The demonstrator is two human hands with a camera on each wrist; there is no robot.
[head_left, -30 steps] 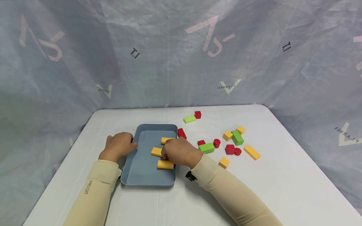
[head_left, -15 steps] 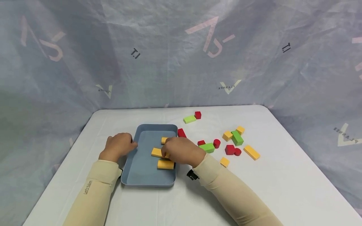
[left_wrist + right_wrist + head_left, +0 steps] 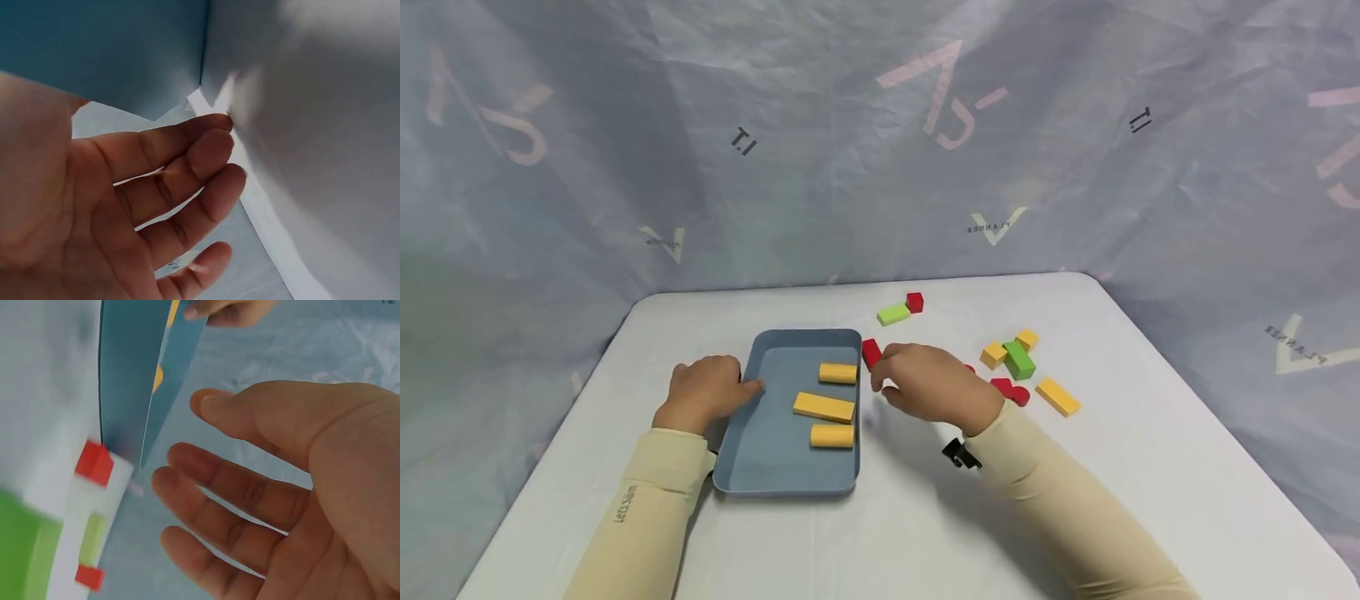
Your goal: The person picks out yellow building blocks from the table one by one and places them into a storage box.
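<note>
Inside the blue-grey tray (image 3: 760,454), right side | yellow cylinders (image 3: 832,436) flank yellow plank (image 3: 823,407); likely light, stiff, smooth; pinch cylinders across their sides, as they may roll | right hand (image 3: 932,383) released, beside tray | left hand (image 3: 702,394) loose-fingered, thumb over rim

Head: soft light is falling on the worktop (image 3: 775,542); diffuse shadow is lying beside the right sleeve (image 3: 1075,500), lower right. Left wrist: dim light is shading the left hand (image 3: 112,219). Right wrist: green block (image 3: 22,550) is blurring, lower left.
</note>
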